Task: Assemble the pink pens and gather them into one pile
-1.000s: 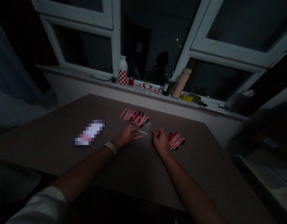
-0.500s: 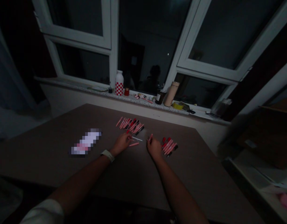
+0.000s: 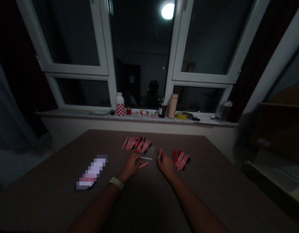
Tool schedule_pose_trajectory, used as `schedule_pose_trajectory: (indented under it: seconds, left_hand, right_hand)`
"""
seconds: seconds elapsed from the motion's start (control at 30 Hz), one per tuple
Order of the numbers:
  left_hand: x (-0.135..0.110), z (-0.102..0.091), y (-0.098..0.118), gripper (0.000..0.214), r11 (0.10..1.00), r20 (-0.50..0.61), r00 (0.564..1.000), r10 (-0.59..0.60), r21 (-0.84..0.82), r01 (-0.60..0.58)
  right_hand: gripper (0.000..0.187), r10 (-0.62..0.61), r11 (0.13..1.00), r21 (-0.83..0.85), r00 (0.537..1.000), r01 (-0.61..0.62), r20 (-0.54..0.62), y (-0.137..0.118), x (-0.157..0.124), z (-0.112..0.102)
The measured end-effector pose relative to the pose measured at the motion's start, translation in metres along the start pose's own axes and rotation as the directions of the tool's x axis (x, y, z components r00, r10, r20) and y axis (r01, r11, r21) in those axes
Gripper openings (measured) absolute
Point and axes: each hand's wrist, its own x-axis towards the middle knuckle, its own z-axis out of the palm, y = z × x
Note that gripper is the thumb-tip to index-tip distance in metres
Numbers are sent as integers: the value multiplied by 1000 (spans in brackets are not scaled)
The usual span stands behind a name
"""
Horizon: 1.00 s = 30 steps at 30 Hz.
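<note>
My left hand (image 3: 132,165), with a pale band on its wrist, is closed in a pinch low over the table. What its fingertips hold is too small and dark to make out. Just beyond them lie a thin white rod (image 3: 146,158) and a pink pen barrel (image 3: 143,165). A pink pen (image 3: 160,152) stands up out of my right hand (image 3: 166,164), whose fingers are closed around it. To the right of that hand is a small group of pink, red and black pens (image 3: 180,160). A larger row of similar pens (image 3: 137,144) lies beyond my left hand.
A blurred-out phone-like object (image 3: 92,173) lies on the brown table (image 3: 66,161) at left. On the windowsill are a checkered bottle (image 3: 120,105), a dark jar (image 3: 162,110), a tan flask (image 3: 172,106) and yellow tape (image 3: 181,115). Cardboard boxes (image 3: 280,123) stand at right.
The head view has tilted up and levelled, so the table sits lower in the picture. Both hands keep nearly the same places beside the pens, still closed.
</note>
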Motion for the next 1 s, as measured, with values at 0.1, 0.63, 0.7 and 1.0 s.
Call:
schedule_pose_trajectory:
  seconds: [0.1,0.63,0.7,1.0]
  left_hand:
    - [0,-1,-1,12,1000,-4,1000,-6,3,6]
    - [10,0,-1,11,995,25,998,51,87,-53]
    - [10,0,-1,11,993,36,998,53,105,-57]
    - [10,1,-1,7,993,83,995,53,101,-62]
  right_hand:
    - [24,13,999,33,1000,-13,18,2,1,1]
    - [30,49,998,34,997,-51,54,-2,3,-6]
    - [31,50,998,41,998,-52,46,-1,4,-5]
    - [30,34,999,-19,998,-33,55,2,1,-4]
